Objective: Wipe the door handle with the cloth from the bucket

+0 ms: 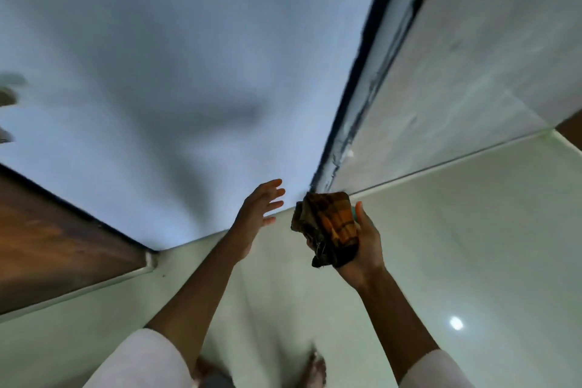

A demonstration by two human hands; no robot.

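Note:
My right hand (365, 239) grips a bunched orange and dark brown checked cloth (327, 224), held up in front of me near the foot of the wall. To its left my left hand (258, 211) is stretched forward, empty, with the fingers spread. A brown wooden door (53, 242) shows at the lower left. No door handle and no bucket are in view.
A pale blue wall (173, 57) fills the space ahead. A dark-edged frame (356, 98) runs down it beside a grey-white panel (456, 79). The floor (441, 261) is glossy pale tile. My feet (315, 368) show at the bottom edge.

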